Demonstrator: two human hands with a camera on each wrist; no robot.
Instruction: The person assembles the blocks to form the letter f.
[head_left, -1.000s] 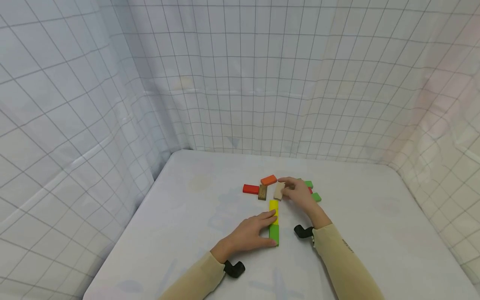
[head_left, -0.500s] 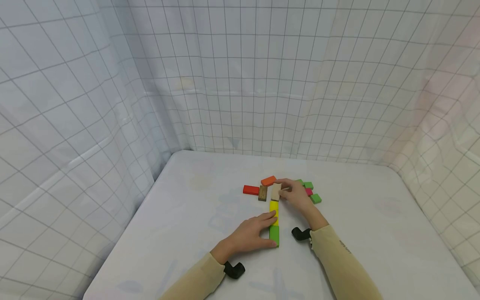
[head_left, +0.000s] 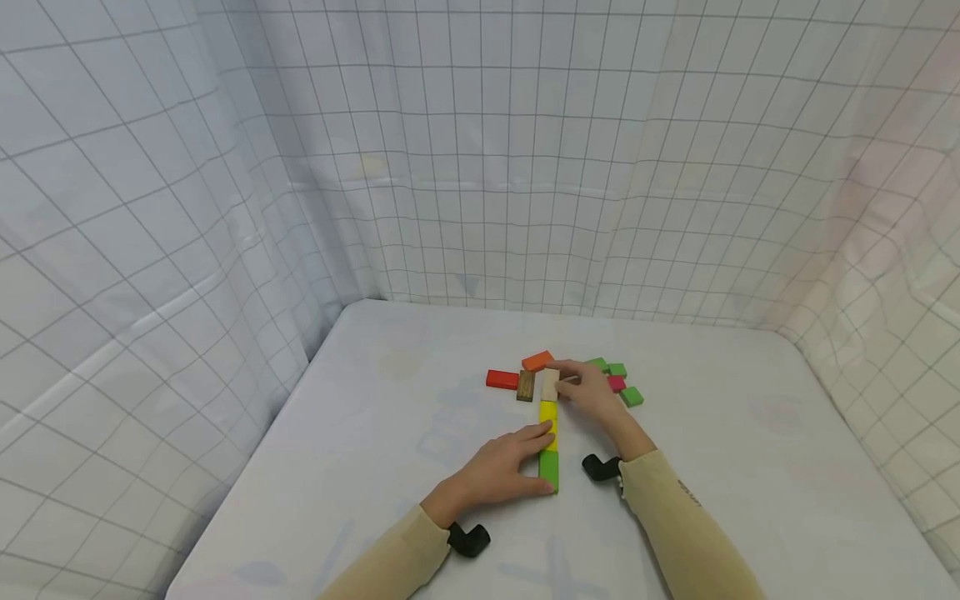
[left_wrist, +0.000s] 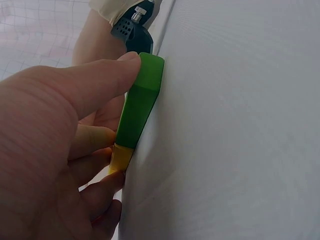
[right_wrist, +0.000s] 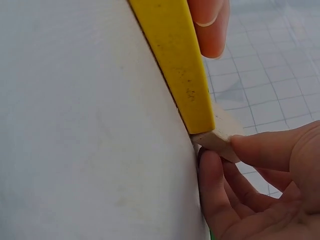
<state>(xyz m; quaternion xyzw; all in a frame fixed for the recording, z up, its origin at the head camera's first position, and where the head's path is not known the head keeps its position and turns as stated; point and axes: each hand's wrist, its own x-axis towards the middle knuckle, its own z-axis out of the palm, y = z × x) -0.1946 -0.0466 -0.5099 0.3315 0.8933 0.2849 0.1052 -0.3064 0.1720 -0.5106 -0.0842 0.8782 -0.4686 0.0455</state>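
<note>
Right hand (head_left: 597, 398) pinches the cream block (head_left: 551, 385) at the head of a row

Take 12 o'clock as the far edge of the desk (head_left: 750, 375), with the cream block at the dial's centre. Thumb and fingers grip that block from its 3 o'clock side, and its near end meets the yellow block (head_left: 548, 410) at 6; whether it lies fully flat I cannot tell. Beyond the yellow, further towards 6, comes the green block (head_left: 548, 473). The left hand (head_left: 495, 471) lies spread along the row, thumb at the green block's near end, fingertips on the yellow.

The step in hand looks like lining up the cream block with the row. My guess is that the next move calls for a small squaring nudge, then a release straight up while the left hand steadies the rest.

Room is tight at 9, where the brown block (head_left: 526, 386) lies just beside, touching the red block (head_left: 502, 379). The orange block (head_left: 537, 361) crowds 11. Small green blocks (head_left: 632, 397) and a pink block (head_left: 616, 384) sit between 2 and 4, close behind the right hand. Open desk spreads widest towards 8; a shallower strip runs at 12 before the curtain (head_left: 487, 225).
</note>
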